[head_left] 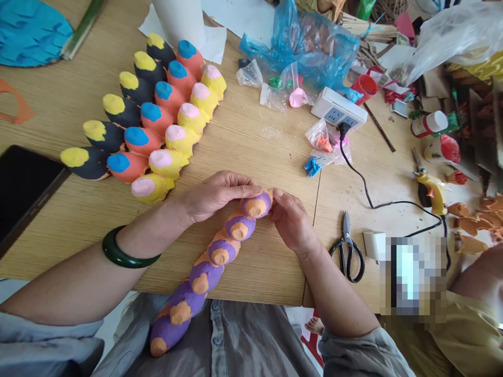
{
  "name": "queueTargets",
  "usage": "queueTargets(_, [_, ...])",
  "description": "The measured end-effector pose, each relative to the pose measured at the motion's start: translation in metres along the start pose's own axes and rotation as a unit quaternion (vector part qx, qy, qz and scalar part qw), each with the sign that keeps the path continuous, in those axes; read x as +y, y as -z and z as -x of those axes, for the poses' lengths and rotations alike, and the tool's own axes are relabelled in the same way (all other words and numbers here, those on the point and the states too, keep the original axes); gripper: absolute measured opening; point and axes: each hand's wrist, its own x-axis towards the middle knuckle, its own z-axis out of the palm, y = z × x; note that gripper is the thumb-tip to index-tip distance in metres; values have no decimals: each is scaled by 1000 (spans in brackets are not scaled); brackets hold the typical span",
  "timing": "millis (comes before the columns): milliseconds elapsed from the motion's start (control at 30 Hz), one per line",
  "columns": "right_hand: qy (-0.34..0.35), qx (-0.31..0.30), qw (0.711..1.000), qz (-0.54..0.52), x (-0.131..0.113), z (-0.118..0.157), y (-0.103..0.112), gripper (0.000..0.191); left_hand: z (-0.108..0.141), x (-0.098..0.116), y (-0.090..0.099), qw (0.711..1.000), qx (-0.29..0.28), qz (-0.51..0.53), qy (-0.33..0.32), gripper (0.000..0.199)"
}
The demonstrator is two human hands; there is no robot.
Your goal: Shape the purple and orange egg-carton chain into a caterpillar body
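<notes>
Gray sleeves (47,335) lead to forearms reaching forward over the tabletop (267,277). Left hand (218,196) and right hand (288,220) grasp, fingers curled, the top end of a purple-and-orange painted egg-carton strip (222,250), which slants down past the tabletop's edge.

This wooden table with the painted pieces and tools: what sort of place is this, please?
Probably a handicraft workshop: a painted egg-carton strip between the left hand and right hand, a hot glue gun, and scissors on the wooden table.
</notes>
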Motion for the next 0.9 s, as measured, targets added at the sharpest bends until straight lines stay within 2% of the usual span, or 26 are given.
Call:
queueTargets(167, [21,-32,999,4,-1,4,1,41,1,-3,1,1000,7,-5,-6,46])
queueTargets(300, [24,-25,999,-3,2,0,2,44,0,-1,-3,1000,10,9,8,51])
queueTargets(500, [-14,4,999,-32,5,-6,3,38,-2,-5,2,999,8,22,43,52])
queueTargets(733, [-3,-63,998,-22,2,-3,3,41,-5,-5,4,995,12,69,73,47])
queueTargets(900, [4,-73,997,-28,4,-5,5,38,-6,-4,4,991,-2,88,104,45])
